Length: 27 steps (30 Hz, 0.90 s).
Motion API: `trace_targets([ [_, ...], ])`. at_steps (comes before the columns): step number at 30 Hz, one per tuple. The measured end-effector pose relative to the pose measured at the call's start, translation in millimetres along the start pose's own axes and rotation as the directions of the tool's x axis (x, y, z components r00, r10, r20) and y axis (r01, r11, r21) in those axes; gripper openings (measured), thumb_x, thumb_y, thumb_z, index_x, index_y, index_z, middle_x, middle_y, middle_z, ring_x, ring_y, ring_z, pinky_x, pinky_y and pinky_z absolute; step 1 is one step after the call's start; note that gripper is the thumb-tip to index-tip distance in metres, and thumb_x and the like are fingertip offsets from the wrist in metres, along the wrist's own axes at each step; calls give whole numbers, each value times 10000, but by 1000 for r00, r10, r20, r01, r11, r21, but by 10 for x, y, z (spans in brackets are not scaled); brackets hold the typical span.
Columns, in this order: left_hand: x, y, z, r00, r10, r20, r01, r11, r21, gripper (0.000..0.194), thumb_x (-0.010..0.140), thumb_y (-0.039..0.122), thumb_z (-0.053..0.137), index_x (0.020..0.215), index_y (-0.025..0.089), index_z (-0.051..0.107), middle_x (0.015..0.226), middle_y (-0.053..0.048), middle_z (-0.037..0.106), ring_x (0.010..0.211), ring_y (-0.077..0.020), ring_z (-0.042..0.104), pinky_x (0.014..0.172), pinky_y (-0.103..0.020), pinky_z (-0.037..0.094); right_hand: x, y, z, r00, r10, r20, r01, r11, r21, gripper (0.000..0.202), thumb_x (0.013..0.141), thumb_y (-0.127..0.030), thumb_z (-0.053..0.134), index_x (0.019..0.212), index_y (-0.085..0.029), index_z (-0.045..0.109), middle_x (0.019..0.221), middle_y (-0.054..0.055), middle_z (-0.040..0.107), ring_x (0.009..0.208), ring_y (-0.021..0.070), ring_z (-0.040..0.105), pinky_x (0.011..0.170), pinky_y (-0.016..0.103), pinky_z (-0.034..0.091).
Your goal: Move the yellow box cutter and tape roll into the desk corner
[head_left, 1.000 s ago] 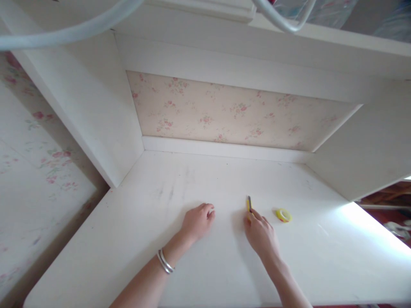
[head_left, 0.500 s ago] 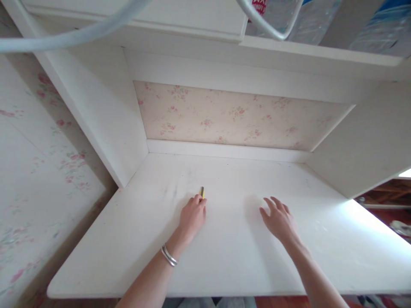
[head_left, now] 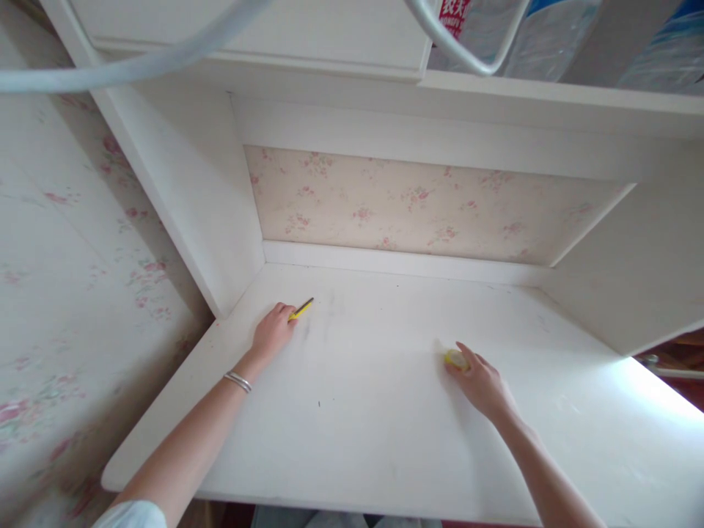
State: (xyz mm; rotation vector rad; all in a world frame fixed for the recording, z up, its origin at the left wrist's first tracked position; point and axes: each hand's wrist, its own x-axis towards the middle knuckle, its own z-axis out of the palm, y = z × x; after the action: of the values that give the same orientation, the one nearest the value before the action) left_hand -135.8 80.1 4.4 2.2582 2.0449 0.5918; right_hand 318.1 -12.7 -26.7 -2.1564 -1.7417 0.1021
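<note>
On the left of the white desk (head_left: pixel 374 447), my left hand (head_left: pixel 272 330) is closed around a yellow utility knife (head_left: pixel 302 309) with a dark strip along it, its end pointing up and to the right. A silver bangle circles that wrist. Over the right half of the desk, my right hand (head_left: pixel 481 383) grips a small yellowish roll of tape (head_left: pixel 456 359) between thumb and fingers. A small dark speck lies on the desktop between the two arms.
White side panels (head_left: pixel 181 183) and a back ledge (head_left: pixel 407 260) bound the desk. Overhead are a shelf edge (head_left: pixel 550 89) holding clear plastic bottles (head_left: pixel 550 37) and a pale curved tube (head_left: pixel 137 70). Floral wallpaper (head_left: pixel 385 202) shows behind.
My left hand has moved left and away with the knife, which has turned to slant right. A roll of tape now shows in my right hand, which looked bare before. The view has shifted slightly.
</note>
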Motion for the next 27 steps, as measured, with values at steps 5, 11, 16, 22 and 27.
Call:
trace_targets([
  [5,91,-257,-95,997,-72,-27,72,997,17,244,824,259,493,1047,196,570,1074,-52,573,910,-201,577,813,-307,453,-33,-938,173,995,-85,56,48,874,483,526,752,-444,579,1220,-227,476,1043,68,631,925,206,598,852,351,431],
  [11,-344,141,-231,976,219,-18,-215,935,-282,450,768,296,603,1191,204,480,1230,-65,510,1171,-208,452,1033,-360,345,-245,-2021,317,897,-247,365,-334,161,929,479,750,-400,644,1166,-220,489,977,43,637,897,162,593,856,334,443],
  [16,-772,624,-177,962,273,4,-225,801,-554,499,800,345,588,1256,246,411,1247,-69,512,1145,-202,489,990,-371,405,-444,-2474,313,758,-465,456,-573,-142,807,374,749,-350,669,1071,-186,570,978,57,633,882,158,592,807,285,448],
  [22,-817,735,-123,975,212,-59,-209,806,-554,466,785,324,612,1218,246,459,1209,-54,530,1127,-198,498,985,-346,409,-449,-2421,368,713,-519,471,-652,-244,718,376,745,-295,683,1083,-173,571,1018,58,631,877,139,598,763,240,442],
  [27,-624,694,-210,965,262,-12,-232,831,-505,377,765,320,627,1120,242,529,1093,-30,574,1010,-167,546,895,-272,451,-404,-2359,391,692,-517,503,-679,-231,697,391,771,-327,660,1117,-185,545,1040,60,633,864,140,610,782,280,457],
])
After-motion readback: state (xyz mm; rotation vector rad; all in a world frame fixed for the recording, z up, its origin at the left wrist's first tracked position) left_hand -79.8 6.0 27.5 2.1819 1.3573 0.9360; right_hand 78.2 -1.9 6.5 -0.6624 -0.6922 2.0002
